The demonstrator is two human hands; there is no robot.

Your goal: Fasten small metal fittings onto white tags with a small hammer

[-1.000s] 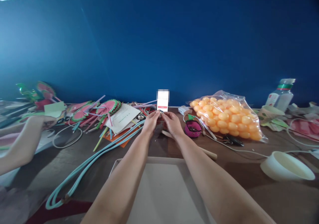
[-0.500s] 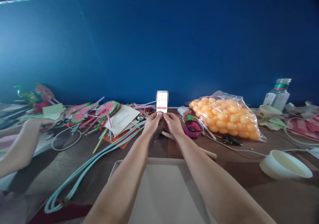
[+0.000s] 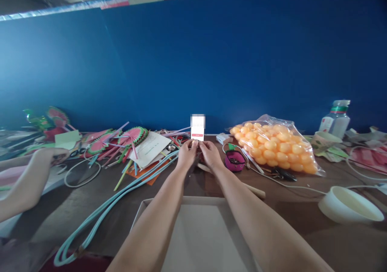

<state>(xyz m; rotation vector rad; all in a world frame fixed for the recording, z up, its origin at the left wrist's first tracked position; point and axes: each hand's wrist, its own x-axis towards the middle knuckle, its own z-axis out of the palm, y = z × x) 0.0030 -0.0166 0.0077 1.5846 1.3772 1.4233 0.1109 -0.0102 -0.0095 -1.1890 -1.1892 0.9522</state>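
Note:
Both arms reach straight out over the table, and the hands meet at the fingertips near its far side. My left hand [image 3: 186,153] is closed, with thumb and fingers pinched together. Beside it my right hand [image 3: 210,153] is closed in a like pinch. Whatever small thing lies between the fingertips is too small to make out. A phone [image 3: 197,131] with a lit white screen and a red button stands upright just beyond the fingers; I cannot tell whether they touch it. Below my forearms lies a shallow grey-white tray or box lid [image 3: 202,231].
Right of my hands are a purple pouch [image 3: 234,161], a clear bag of orange balls [image 3: 281,145], a white bowl [image 3: 350,205] and a bottle [image 3: 336,119]. Pale-blue tubing [image 3: 121,193] and watermelon-patterned fans [image 3: 133,137] lie left. Another person's arm [image 3: 33,179] reaches in there. A blue partition [image 3: 211,58] rises behind.
The view has tilted up slightly, so everything sits a little lower. My hands stay together before the phone, with the fingertips shifted only slightly.

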